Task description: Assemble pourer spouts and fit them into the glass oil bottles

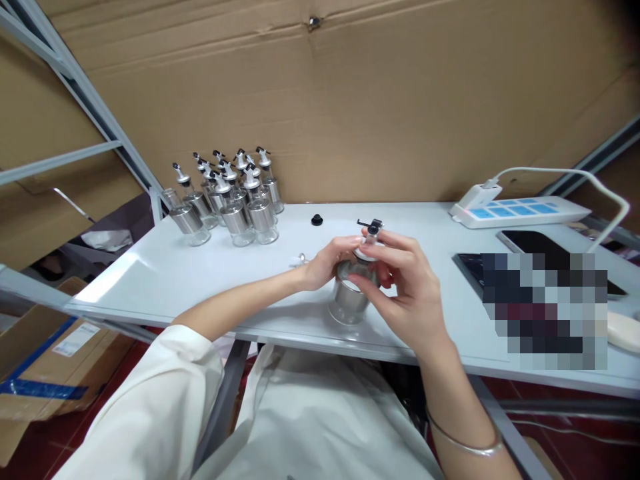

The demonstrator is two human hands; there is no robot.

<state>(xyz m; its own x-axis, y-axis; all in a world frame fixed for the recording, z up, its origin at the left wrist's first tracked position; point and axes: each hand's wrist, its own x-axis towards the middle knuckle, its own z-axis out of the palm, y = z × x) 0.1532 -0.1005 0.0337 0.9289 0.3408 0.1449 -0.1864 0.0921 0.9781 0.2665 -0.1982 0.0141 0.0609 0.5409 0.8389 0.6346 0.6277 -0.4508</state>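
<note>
A glass oil bottle with a steel sleeve (351, 298) stands upright near the table's front edge. A pourer spout (373, 233) with a black flip cap sits at its mouth. My left hand (327, 263) is closed around the far left side of the bottle's neck, its fingertips partly hidden. My right hand (413, 287) pinches the spout's collar from the right, with its thumb lower down against the bottle. Beyond my hands lies a small black stopper (317, 219). Just left of my left hand is a small clear or silvery piece (301, 259), too unclear to name.
Several similar oil bottles (237, 220) stand grouped at the back left; one lacks a spout. To the right are a power strip (525, 212) with a plugged-in charger (480, 195), and a phone (540, 250). Cardboard (350, 120) walls the back.
</note>
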